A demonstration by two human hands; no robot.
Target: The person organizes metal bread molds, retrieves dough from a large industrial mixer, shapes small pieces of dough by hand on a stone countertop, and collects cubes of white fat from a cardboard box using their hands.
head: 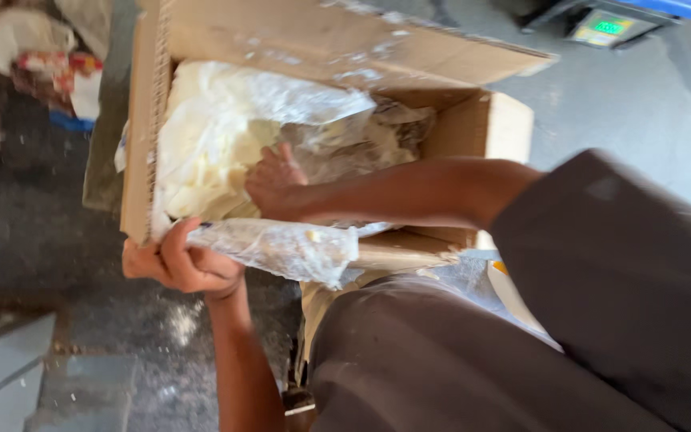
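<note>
- Because it sits wrapped in loose clear plastic, the pale yellow block point(209, 144) that fills the cardboard box point(473, 128) looks soft and greasy, something that would dent under a thumb and slide inside its wrap; it also looks heavy for its bulk.
- Its plastic liner point(281, 248) spills over the box's near edge, thin and slippery, a poor thing to lift by alone.
- Pressed into the wrap at the middle of the block, the right hand point(273, 184) has its fingers spread and curled onto the plastic (whether they pinch a fold I cannot tell).
- Closed around the box's lower corner and a bunch of liner, the left hand point(181, 264) grips tight; the stiff cardboard wall there seems the safer hold.
- Motion blur softens everything, so the block's surface is probably lumpy rather than smooth.
- Hidden: the box's underside, its far side, and the block's depth.
- A scale with a green display point(609, 28) sits cut off at the top edge, on the grey floor point(649, 104).
</note>
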